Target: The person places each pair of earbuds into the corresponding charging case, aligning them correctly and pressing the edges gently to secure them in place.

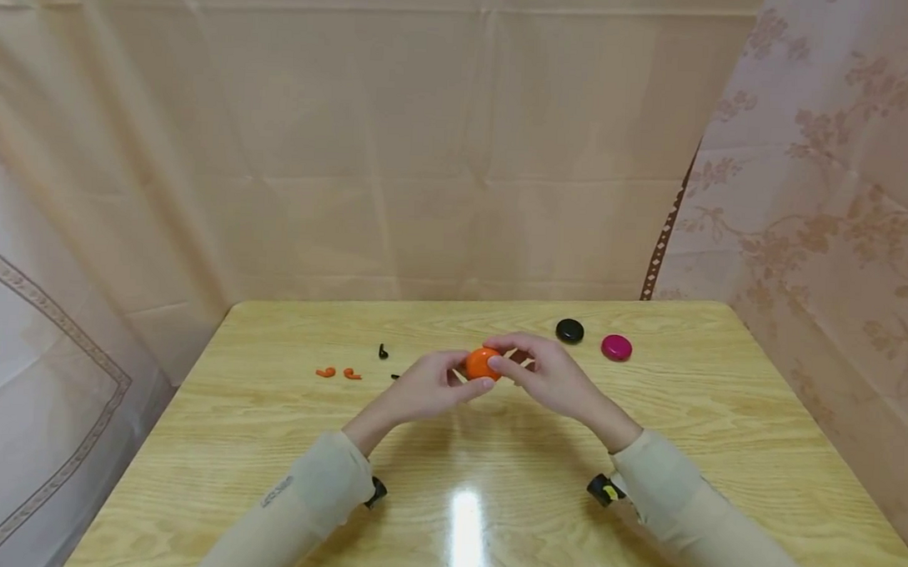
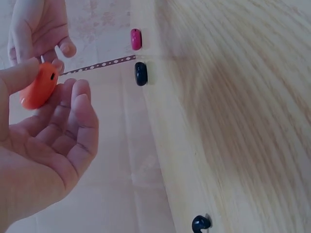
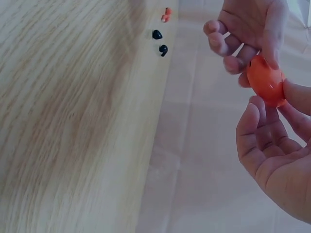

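Both hands hold a rounded, glossy orange earbud case (image 1: 483,363) above the table. My left hand (image 1: 439,386) pinches its left side between thumb and fingers, and a small dark port shows on the orange case (image 2: 40,87) in the left wrist view. From the other side my right hand (image 1: 548,377) grips it, thumb on the near face and fingers at the top edge. The lid appears closed in the right wrist view, where the orange case (image 3: 266,81) sits between the two thumbs.
Two orange earbuds (image 1: 352,374) lie on the wooden table (image 1: 718,460) to the left. A black earbud (image 1: 383,352) is near them, another partly hidden by the left hand. Toward the back right sit a round black case (image 1: 569,331) and a magenta case (image 1: 617,348). Curtains (image 1: 354,146) hang behind.
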`<state>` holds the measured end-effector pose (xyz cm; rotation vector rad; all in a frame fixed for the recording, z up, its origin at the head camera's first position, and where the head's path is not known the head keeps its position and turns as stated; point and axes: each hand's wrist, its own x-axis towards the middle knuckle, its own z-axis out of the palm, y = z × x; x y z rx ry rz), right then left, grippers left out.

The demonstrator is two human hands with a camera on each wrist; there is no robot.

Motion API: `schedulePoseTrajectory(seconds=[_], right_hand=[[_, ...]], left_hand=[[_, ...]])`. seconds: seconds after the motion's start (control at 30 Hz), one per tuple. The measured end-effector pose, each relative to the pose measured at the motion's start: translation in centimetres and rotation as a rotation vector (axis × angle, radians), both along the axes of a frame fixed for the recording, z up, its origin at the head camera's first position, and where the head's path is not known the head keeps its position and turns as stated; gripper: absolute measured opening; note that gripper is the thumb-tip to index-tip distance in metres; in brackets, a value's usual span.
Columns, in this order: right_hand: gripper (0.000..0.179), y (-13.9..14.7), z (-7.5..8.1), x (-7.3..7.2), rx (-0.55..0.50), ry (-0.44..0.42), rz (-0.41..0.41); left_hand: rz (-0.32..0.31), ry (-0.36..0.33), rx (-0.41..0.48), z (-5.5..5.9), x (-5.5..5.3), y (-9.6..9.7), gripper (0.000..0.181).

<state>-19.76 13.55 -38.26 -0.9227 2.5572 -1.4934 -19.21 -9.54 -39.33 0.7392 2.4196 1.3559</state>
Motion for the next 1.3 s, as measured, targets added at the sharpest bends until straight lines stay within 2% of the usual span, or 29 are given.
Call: schedulePoseTrajectory(seconds=[0.13,0.4,0.63,0.8,1.07,1.3], right_hand=[[0.031,0.2,0.1,-0.1,0.002,0.020,-0.001],[0.035,0.2,0.3,-0.3,-0.047,-0.084,0.020],[0.034,-0.8,0.2,-0.4,-0.038,-0.053,0.057],[0.033,-0.4,0.4,-0.1,-0.032,-0.021,0.032],[0.028,-0.2,0.2,-0.5,0.004,-0.036,0.036],[0.022,-0.2,-0.2,-0.8,0.022,-0.058,0.063]], left_hand=[[0.026,0.025,0.035,0.2,0.0,-0.3,0.025],[0.060,0.015,0.130,0.6,0.2,-0.4,0.029],[0.067,0.025,0.080,0.7,0.8,-1.3,0.024],[0.048,0.027,0.090,0.7,0.5,-1.0,0.027],[0.008,0.043,0.109,0.1,0.2,-1.0,0.024],[0.009,0.033,0.083,-0.1,0.5,-1.0,0.024]])
